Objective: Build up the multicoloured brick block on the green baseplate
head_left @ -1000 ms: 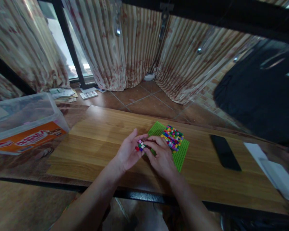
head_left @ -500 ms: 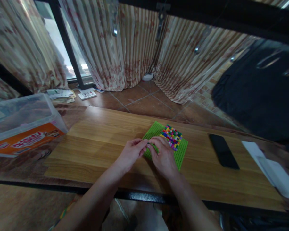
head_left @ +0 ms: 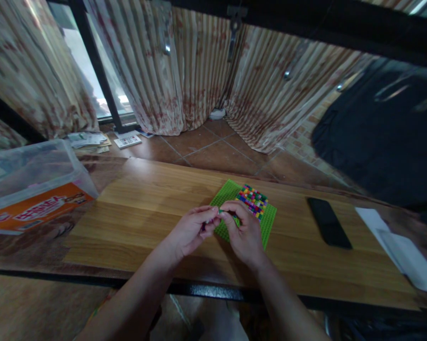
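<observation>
A green studded baseplate (head_left: 269,226) lies at an angle on the wooden tabletop. A block of small multicoloured building bricks (head_left: 253,201) covers part of it. My left hand (head_left: 190,232) is closed at the plate's left edge, with bits of purple and white showing between its fingers, apparently small bricks. Over the plate's near-left part, my right hand (head_left: 244,232) pinches with thumb and forefinger. The fingertips of both hands meet at a tiny green piece, too small to make out clearly. My right hand hides some of the plate.
A black phone (head_left: 329,222) and white papers (head_left: 400,251) lie to the right on the table (head_left: 146,213). At the left stands a clear plastic box (head_left: 32,166) with an orange label. Striped curtains (head_left: 195,71) hang beyond the table, above a tiled floor.
The fingers of my left hand have shifted, and bits of purple and white now show in them. My right fingers have drawn into a rounder pinch. The baseplate stays in place.
</observation>
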The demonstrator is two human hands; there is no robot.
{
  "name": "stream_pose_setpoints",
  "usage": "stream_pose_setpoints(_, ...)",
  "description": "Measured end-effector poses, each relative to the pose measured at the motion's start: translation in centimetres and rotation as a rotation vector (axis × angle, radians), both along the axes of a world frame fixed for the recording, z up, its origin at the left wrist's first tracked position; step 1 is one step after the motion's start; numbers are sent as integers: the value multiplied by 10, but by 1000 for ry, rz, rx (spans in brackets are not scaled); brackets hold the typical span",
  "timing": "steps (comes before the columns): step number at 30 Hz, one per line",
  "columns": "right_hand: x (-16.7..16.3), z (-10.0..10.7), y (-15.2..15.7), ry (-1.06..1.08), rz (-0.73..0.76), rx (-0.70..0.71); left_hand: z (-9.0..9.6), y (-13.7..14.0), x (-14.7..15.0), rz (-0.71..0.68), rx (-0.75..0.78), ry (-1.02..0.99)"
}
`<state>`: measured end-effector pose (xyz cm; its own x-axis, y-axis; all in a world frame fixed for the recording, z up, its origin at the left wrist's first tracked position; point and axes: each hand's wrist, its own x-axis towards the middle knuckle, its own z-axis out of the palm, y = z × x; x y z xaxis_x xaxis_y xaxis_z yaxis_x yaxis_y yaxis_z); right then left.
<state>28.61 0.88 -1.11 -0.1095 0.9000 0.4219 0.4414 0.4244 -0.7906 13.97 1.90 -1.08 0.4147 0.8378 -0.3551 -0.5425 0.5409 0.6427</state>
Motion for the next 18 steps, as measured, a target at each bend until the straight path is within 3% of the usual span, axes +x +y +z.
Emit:
stream_pose_setpoints(8, 5, 4, 1, 336, -13, -153, 5, 1, -3, -48, 43, -45)
stream_pose_setpoints(14, 36, 7, 16, 425, -420, -85, 3, 4, -5, 73, -12, 0)
stream_pose_setpoints(18, 62, 2, 24, 345, -500, -111, 0, 4, -4, 127, -36, 43)
